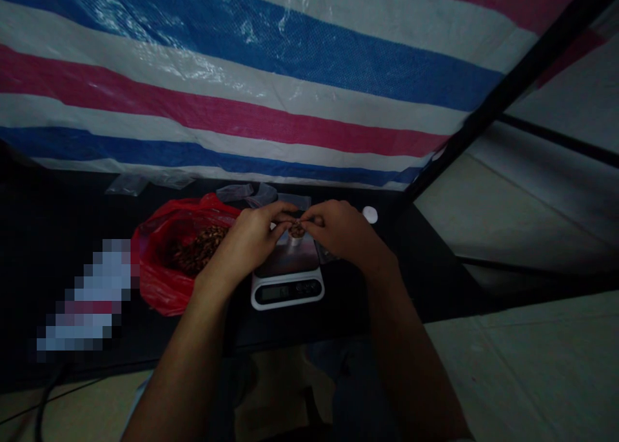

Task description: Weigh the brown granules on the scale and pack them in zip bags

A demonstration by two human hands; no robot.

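Note:
A white digital kitchen scale (287,294) with a metal plate sits on the black table. On its plate stands a small, seemingly clear plastic bag (296,230) holding brown nut-like or bean-like pieces. My left hand (256,232) pinches the bag's top edge from the left. From the right, the fingers of my right hand (338,229) are pinched at the same edge. Left of the scale, an open red plastic bag (164,287) holds many of the brown pieces (200,249), partly hidden by my left wrist. The digits on the scale's display are too dim to read.
Flat clear plastic bags (128,184) lie along the back of the black table (425,281). A small white round object (370,214) sits beyond my right hand. A blurred-out item (91,300) lies far left. Striped sheeting (242,113) hangs behind, with a dark frame pole at right.

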